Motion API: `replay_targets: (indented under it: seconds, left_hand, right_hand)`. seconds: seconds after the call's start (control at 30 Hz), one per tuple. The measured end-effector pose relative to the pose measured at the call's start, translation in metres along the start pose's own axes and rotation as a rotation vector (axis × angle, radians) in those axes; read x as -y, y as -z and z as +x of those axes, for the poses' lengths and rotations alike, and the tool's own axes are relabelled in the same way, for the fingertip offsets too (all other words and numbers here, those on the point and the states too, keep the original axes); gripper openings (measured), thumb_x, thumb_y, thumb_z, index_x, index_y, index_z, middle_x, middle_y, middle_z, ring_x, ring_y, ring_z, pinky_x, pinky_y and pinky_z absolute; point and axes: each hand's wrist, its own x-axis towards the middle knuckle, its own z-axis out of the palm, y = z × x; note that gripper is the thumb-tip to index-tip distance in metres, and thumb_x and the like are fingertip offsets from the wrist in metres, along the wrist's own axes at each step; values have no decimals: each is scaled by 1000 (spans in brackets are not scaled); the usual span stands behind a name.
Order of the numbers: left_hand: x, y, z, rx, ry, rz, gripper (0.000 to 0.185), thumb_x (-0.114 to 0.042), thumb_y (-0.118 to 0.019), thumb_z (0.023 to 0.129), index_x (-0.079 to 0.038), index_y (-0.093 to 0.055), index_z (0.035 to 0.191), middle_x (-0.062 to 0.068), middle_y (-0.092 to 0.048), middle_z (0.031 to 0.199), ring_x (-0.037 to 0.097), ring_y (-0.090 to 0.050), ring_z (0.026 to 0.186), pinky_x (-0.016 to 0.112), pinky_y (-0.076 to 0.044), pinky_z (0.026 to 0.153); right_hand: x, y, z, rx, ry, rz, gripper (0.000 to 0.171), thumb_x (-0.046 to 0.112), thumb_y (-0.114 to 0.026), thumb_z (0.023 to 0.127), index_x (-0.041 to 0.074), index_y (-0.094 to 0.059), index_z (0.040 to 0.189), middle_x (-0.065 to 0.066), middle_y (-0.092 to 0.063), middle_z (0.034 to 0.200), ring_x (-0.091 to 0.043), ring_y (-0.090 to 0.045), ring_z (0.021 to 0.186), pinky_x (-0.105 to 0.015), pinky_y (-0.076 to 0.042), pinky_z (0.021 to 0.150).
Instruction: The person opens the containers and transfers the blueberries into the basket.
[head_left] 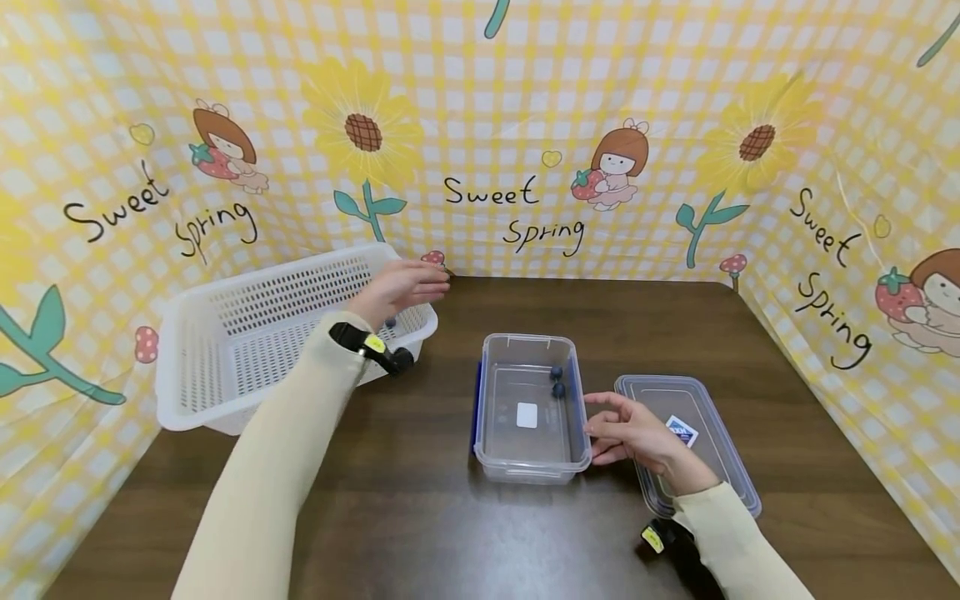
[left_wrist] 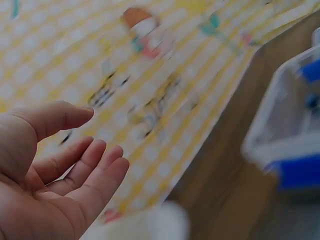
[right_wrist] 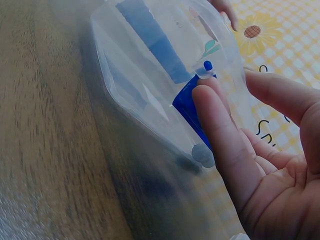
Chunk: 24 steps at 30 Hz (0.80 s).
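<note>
A clear plastic food container point(head_left: 506, 450) with blue side clips stands on the table. Two blueberries point(head_left: 558, 389) lie inside it along the right wall. My right hand point(head_left: 633, 433) touches the container's right side, its fingers extended by the blue clip point(right_wrist: 192, 107). Over the right end of a white slotted basket point(head_left: 225, 408) hovers my left hand point(head_left: 401, 287). Its fingers are loosely bent with nothing between them, as the left wrist view point(left_wrist: 65, 175) shows. A blueberry point(head_left: 390, 322) is visible in the basket below that hand, whose wrist and sleeve hide part of the basket.
The container's lid point(head_left: 720, 433), clear with a grey-blue rim and a small label, lies to the right, partly beneath my right hand and wrist. A yellow checked cloth point(head_left: 480, 108) hangs round the back and sides of the dark wooden table point(head_left: 420, 517).
</note>
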Motion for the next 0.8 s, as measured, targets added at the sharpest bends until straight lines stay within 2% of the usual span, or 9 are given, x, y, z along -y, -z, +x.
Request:
replay_targets:
  seconds: [0.13,0.27,0.33,0.47,0.63,0.8]
  left_hand:
    - [14,-39,3,111,16,40,41,6,-51,100,16,-43,139,35,-46,140,33,-64,111,43,-48,105]
    - [37,-73,5,197,73,132,38,7,-52,99,17,-47,135,36,-51,134,44,-54,123,47,-47,106]
    - [48,-87,5,232,105,184,37,8,-53,98,17,-49,134,36,-52,133,47,-51,125,49,-45,107]
    - [66,-109,6,280,150,304,35,5,-58,97,16,-54,129,32,-57,130,44,-57,120,47,-47,104]
    - [85,-132,7,294,192,388,33,0,-64,94,13,-59,124,26,-63,125,40,-62,114,40,-57,93]
    - [110,-150,6,253,255,361,28,1,-67,91,12,-62,116,26,-67,117,35,-69,103,36,-62,81]
  right_hand:
    - [1,1,0,8,8,-5,58,-4,-58,96,-11,-24,143,-7,-69,94,-19,-71,71,-36,-63,68]
    - [1,2,0,19,14,-10,57,-5,-57,96,-11,-24,143,-7,-69,94,-18,-72,71,-37,-63,68]
    - [1,2,1,22,13,-9,57,-5,-57,96,-11,-25,143,-7,-69,94,-18,-72,72,-37,-63,68]
    - [2,2,2,17,16,-5,56,-5,-57,96,-11,-26,142,-7,-69,94,-18,-71,71,-36,-63,67]
    - [3,2,2,8,15,8,55,-5,-57,96,-10,-27,142,-7,-69,94,-18,-71,71,-36,-63,67]
    - [1,1,0,19,10,14,54,-4,-58,96,-9,-28,142,-7,-69,94,-18,-71,71,-36,-63,68]
